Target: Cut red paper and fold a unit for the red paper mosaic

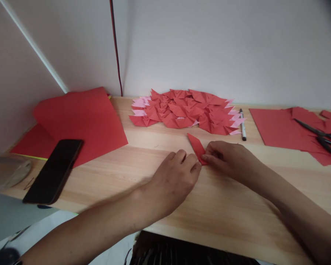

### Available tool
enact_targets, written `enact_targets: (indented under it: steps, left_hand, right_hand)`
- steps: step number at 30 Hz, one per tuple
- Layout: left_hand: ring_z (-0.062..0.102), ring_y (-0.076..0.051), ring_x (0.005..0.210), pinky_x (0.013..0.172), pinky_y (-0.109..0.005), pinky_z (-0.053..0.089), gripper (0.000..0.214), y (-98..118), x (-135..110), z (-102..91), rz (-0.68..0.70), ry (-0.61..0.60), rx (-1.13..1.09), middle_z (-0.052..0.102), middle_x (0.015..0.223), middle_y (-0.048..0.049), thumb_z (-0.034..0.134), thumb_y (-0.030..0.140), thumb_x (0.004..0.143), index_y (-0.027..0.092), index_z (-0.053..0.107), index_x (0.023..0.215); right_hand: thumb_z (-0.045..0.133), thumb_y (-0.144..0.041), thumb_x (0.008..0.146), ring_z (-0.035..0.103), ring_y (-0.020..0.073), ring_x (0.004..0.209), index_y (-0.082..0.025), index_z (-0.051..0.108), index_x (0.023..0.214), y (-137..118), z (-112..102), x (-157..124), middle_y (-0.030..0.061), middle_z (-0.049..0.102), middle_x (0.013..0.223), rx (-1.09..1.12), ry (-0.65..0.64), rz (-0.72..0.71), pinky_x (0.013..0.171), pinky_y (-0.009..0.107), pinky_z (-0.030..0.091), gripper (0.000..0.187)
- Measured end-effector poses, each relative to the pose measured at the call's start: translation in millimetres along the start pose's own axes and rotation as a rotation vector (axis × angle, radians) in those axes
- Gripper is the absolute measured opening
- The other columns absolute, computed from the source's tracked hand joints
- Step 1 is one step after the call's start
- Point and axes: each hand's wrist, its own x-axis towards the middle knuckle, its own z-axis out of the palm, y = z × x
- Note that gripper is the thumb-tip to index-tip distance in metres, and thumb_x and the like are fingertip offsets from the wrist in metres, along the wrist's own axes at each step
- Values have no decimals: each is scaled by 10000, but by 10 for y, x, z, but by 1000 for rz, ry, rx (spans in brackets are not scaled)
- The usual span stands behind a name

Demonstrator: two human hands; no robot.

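Observation:
A small folded piece of red paper [196,146] is held between both hands, just above the wooden table or resting on it; I cannot tell which. My left hand [178,178] has its fingers curled, with the fingertips at the paper's lower end. My right hand [226,158] pinches the paper's right edge between thumb and fingers. The upper end of the strip sticks out free and comes to a slanted point. Just beyond the hands lies a pile of folded red and pink paper pieces [182,110] with pointed tips.
Large red paper sheets [85,125] and a black phone [53,171] lie at the left. A marker [242,125] stands beside the folded pile. At the right are more red sheets [276,129] and black-handled scissors [324,138]. A wall [223,48] bounds the table's back.

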Motion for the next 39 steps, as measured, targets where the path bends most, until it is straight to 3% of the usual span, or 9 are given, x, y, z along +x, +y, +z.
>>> enact_targets:
  steps: [13,24,39]
  left_hand:
    - [466,-223,941,789,-354,433,271,4,-12,11,14,14,8,541,1011,-96,405,87,903,95,531,1143]
    - [477,-223,930,776,-358,428,292,99,-18,104,58,135,49,563,1024,-98,392,84,908,70,535,1162]
    - [460,-219,906,753,-356,420,312,160,4,132,9,125,72,538,1027,-88,406,90,900,66,529,1185]
  right_hand:
    - [488,-370,839,498,162,587,-219,464,661,40,3,43,4,580,640,-47,-56,-37,538,267,325,235]
    - [494,-361,845,492,159,594,-219,448,665,34,10,35,1,582,664,-77,-48,-25,539,267,320,234]
    - [476,-380,854,490,161,593,-223,431,671,8,20,27,-2,580,675,-90,-42,19,531,266,312,245]
